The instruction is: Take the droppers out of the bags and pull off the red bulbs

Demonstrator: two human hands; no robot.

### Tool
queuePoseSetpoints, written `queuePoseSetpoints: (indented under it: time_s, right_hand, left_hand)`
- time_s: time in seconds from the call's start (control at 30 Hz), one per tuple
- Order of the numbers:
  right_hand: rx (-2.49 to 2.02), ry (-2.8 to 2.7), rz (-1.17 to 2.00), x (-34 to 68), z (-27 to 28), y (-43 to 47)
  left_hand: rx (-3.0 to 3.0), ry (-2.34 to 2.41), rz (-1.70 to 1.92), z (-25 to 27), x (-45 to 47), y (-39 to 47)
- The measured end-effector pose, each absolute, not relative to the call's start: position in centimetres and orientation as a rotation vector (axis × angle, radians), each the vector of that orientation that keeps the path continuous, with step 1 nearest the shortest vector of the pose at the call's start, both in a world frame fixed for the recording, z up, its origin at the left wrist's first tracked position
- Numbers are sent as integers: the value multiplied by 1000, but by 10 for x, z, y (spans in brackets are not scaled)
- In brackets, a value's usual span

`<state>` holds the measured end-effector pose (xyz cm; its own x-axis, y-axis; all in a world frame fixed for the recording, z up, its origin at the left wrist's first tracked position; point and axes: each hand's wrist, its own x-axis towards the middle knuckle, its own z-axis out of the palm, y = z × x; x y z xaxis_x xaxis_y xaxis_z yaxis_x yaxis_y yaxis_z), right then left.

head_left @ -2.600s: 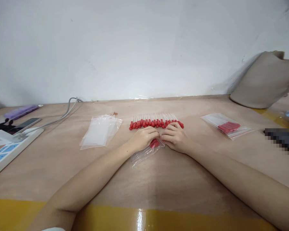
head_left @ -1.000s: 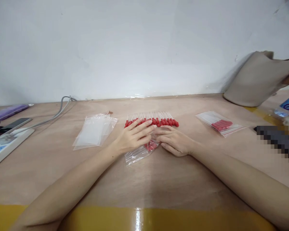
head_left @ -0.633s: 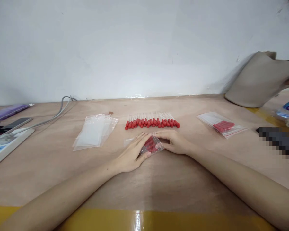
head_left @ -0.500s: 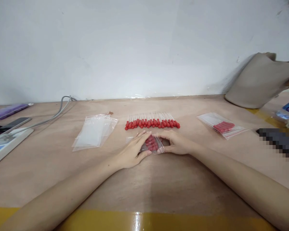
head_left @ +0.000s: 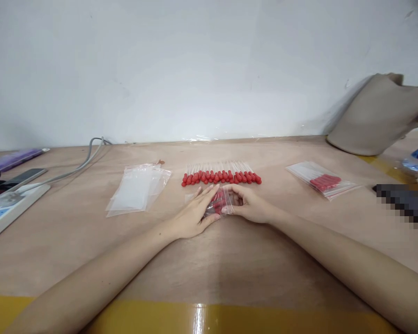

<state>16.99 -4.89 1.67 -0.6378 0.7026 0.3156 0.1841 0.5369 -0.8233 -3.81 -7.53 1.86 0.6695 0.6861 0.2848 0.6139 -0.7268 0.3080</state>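
A clear zip bag (head_left: 218,202) with several red-headed sticks inside lies on the table between my hands. My left hand (head_left: 192,214) rests over its left part, fingers along the far side and thumb along the near side, holding it. At the right end, the fingers and thumb of my right hand (head_left: 249,203) grip the bag's edge. Just beyond is a row of red-headed sticks (head_left: 221,176) with thin pale shafts pointing away from me. My left fingers hide much of the held bag.
Flat empty zip bags (head_left: 134,190) lie to the left, and a filled zip bag (head_left: 322,180) to the right. Farther left are a power strip (head_left: 17,211), a cable (head_left: 69,172) and a phone (head_left: 27,177). A beige container (head_left: 365,120) leans at the back right.
My right fingers and thumb have moved left and closed on the bag's edge. My left hand keeps its place on the bag.
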Motion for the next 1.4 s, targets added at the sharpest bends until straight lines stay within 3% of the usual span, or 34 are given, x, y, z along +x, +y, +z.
queuePoseSetpoints:
  time_s: [0.3,0.37,0.57,0.7,0.8,0.93,1.13,1.27,1.4]
  right_hand:
    - [-855,-2269,723,174,24,-49]
    - [-906,-2195,803,178,25,-48]
    - [-928,-1853,1427,203,41,-32]
    - [-1033,-1700,1410,237,60,-14]
    - [-1049,-1563,1205,257,75,-5]
    - [-979,-1563,708,253,85,-2]
    - [-742,-2140,-153,218,53,14]
    - [-737,-2406,-356,204,30,18]
    - [-852,-2464,-361,199,25,15]
  left_hand:
    - [2755,919,538,21,-44,-66]
    - [2743,923,498,21,-45,-65]
    - [2723,953,484,20,-46,-66]
    - [2736,978,462,20,-45,-68]
    - [2740,967,450,21,-45,-67]
    - [2728,956,467,20,-45,-66]
    - [2717,963,469,21,-44,-68]
    - [2716,973,437,23,-43,-68]
    - [2709,971,417,23,-43,-67]
